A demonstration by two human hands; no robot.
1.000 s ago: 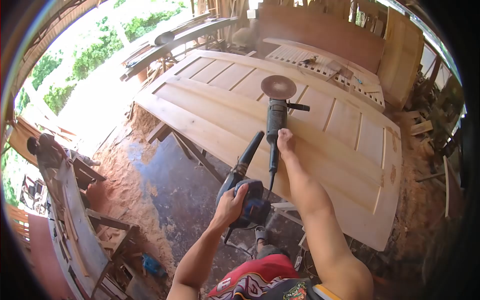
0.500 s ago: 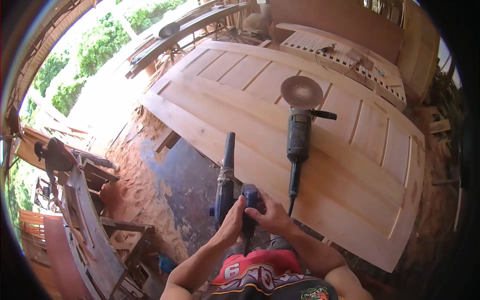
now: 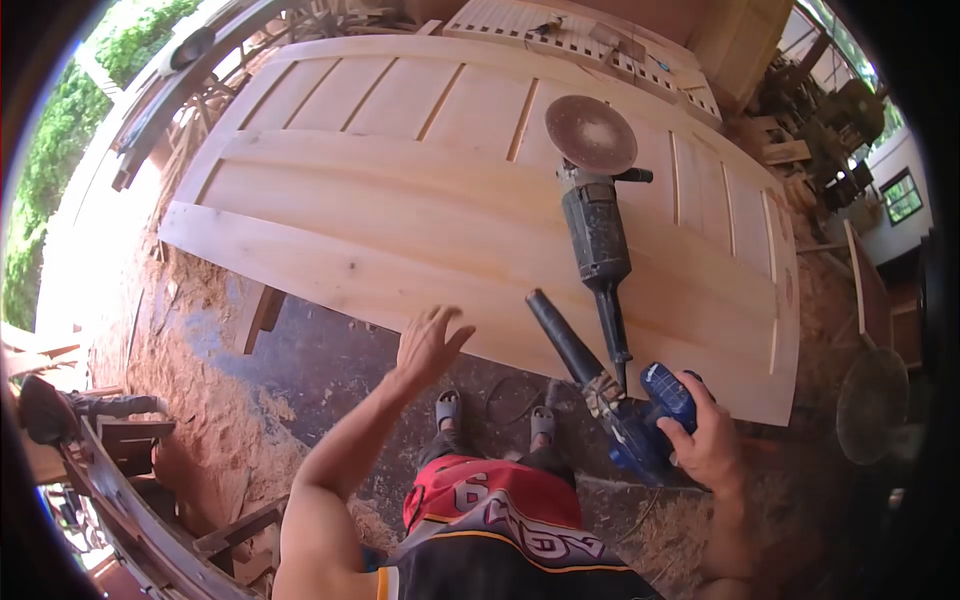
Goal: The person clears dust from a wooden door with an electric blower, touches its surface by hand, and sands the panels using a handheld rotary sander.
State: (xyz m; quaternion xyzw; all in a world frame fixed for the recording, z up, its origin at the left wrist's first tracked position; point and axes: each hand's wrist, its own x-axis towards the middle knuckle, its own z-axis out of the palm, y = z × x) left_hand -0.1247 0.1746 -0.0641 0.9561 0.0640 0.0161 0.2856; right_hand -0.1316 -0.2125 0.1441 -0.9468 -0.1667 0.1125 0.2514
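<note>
A blue and black handheld blower (image 3: 640,430) with a long dark nozzle is gripped by my right hand (image 3: 708,430), off the near edge of a wooden door panel (image 3: 330,245). Tape is wrapped around the base of the nozzle, which points up and left over the panel's edge. My left hand (image 3: 432,345) has its fingers spread and holds nothing, close to the same edge. An angle grinder (image 3: 597,235) with a round brown disc lies on the panel, its disc end away from me. I cannot tell whether my left hand touches the wood.
A slotted wooden piece (image 3: 600,45) with a small tool on it lies behind the panel. Sawdust (image 3: 190,330) covers the floor at left. Another person (image 3: 50,410) is by a workbench (image 3: 120,480) at lower left. At right is a round guard-like shape (image 3: 872,405).
My left hand has come off the blower and moved left, fingers spreading. My right hand has carried the blower to the right, its nozzle now tilted left. The view has turned right.
</note>
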